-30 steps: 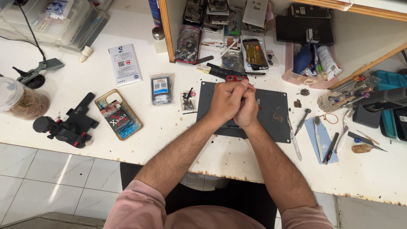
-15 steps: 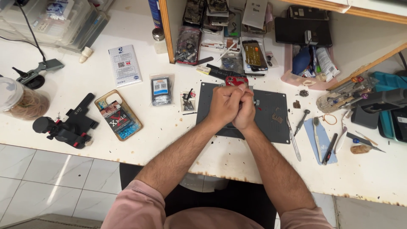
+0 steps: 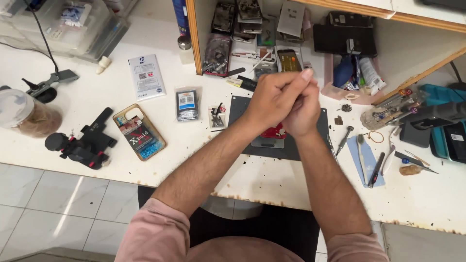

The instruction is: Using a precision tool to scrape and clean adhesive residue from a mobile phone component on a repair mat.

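Both of my hands are clasped together above the dark grey work mat [image 3: 242, 109]. My left hand [image 3: 270, 97] wraps over my right hand [image 3: 303, 114], with the fingers of both closed. Nothing shows between them, and the inside of the clasp is hidden. Under the hands, on the mat, lie a small red item [image 3: 274, 131] and a grey flat part [image 3: 267, 141]. A small bag of tiny parts [image 3: 217, 116] lies just left of the mat.
A phone case with a printed card [image 3: 140, 131], a black packet [image 3: 186, 105] and a black clamp tool [image 3: 82, 144] lie to the left. Screwdrivers and tweezers [image 3: 376, 167] rest on the right. A wooden shelf [image 3: 193, 34] full of phone parts stands behind. A plastic jar [image 3: 22, 114] is far left.
My clasped hands have risen off the mat towards the camera and shifted slightly right, which uncovers the red item beneath them. The camera has moved closer.
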